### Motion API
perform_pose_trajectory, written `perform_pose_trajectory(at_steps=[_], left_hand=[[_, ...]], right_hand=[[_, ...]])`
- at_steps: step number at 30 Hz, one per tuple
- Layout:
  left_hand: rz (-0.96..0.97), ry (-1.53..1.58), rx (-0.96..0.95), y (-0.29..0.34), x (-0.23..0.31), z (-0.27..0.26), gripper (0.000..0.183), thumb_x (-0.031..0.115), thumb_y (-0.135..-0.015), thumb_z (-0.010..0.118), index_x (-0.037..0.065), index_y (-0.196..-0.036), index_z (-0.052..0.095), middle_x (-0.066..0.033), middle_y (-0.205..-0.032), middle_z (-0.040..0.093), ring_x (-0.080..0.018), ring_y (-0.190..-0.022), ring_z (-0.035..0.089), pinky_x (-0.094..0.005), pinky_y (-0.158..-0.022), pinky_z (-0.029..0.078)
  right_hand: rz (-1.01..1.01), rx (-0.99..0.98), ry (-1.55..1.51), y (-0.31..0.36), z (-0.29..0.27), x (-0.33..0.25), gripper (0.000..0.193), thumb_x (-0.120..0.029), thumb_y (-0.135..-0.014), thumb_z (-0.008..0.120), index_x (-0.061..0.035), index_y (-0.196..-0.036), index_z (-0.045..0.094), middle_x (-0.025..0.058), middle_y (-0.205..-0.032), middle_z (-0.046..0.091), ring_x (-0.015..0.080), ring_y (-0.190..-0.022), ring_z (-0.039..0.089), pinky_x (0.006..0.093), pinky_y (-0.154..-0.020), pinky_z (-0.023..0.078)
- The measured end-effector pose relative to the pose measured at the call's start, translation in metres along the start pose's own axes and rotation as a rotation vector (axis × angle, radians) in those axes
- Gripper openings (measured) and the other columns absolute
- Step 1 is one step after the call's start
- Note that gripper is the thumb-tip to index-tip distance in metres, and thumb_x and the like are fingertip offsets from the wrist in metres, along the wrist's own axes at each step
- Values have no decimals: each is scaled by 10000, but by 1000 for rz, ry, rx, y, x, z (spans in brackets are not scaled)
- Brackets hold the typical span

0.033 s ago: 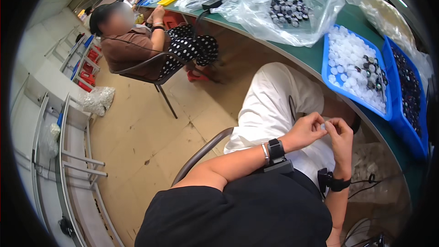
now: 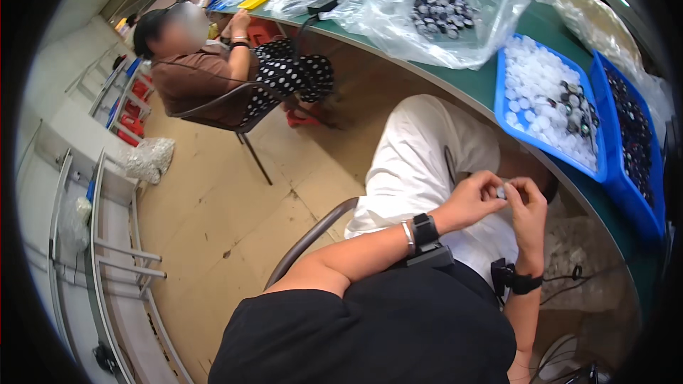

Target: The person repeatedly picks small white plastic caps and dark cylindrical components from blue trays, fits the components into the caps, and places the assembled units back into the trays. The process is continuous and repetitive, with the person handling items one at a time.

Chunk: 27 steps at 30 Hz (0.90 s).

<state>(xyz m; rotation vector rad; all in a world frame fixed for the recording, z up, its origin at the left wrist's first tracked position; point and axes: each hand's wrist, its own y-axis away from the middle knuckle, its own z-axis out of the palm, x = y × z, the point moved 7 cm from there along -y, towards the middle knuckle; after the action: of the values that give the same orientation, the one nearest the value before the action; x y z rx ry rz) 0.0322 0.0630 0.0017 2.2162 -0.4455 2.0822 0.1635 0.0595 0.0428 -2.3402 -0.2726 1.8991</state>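
Note:
Above my lap, my left hand (image 2: 471, 200) and my right hand (image 2: 527, 213) meet fingertip to fingertip. Pinched between them is a small pale round piece (image 2: 501, 193), partly covered by the fingers. Both hands are closed on it, thumbs and fingertips pressed in. On the green table beside them, a shallow blue tray (image 2: 500, 92) holds many translucent white round pieces (image 2: 535, 71), with dark shiny round pieces (image 2: 578, 105) mixed in at its right side. A deeper blue bin (image 2: 635, 212) next to it is filled with small dark pieces (image 2: 630, 124).
A clear plastic bag (image 2: 388, 18) holding dark-and-silver round pieces (image 2: 442, 14) lies on the green table (image 2: 455, 80). To the left, a seated co-worker (image 2: 192, 78) works at the same table. A chair armrest (image 2: 309, 242) curves by my left elbow. Metal racks (image 2: 117, 256) line the wall.
The view has shifted slightly. More of the pale piece's face shows between my fingertips, and both hands keep their pinch.

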Motion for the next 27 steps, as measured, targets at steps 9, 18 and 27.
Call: perform_pose_trajectory(at_steps=[9, 18, 27], left_hand=[[-370, 890, -134, 9, -16, 8, 220, 147, -937, 596, 14, -1106, 550, -73, -1032, 615, -159, -937, 636, -279, -877, 527], [-188, 474, -30, 6, 12, 2, 245, 156, -958, 567, -5, -1138, 529, -87, -962, 649, -152, -880, 666, -265, -792, 548], [-71, 292, -115, 8, 15, 3, 314, 120, -971, 529, -55, -1228, 485, -102, -973, 630, -147, -879, 648, -285, -778, 554]], right_hand=[[-450, 187, 285, 6, -3, -30, 43, -8, -828, 635, -7, -861, 608, 100, -766, 598, 221, -662, 581, 310, -604, 459], [-79, 176, -133, 2, -4, 11, 72, -59, -872, 640, 0, -890, 603, 93, -794, 622, 195, -660, 602, 288, -616, 482], [-348, 179, 162, 7, -1, -15, 97, -82, -911, 601, 11, -931, 586, 78, -814, 625, 146, -691, 592, 281, -618, 479]])
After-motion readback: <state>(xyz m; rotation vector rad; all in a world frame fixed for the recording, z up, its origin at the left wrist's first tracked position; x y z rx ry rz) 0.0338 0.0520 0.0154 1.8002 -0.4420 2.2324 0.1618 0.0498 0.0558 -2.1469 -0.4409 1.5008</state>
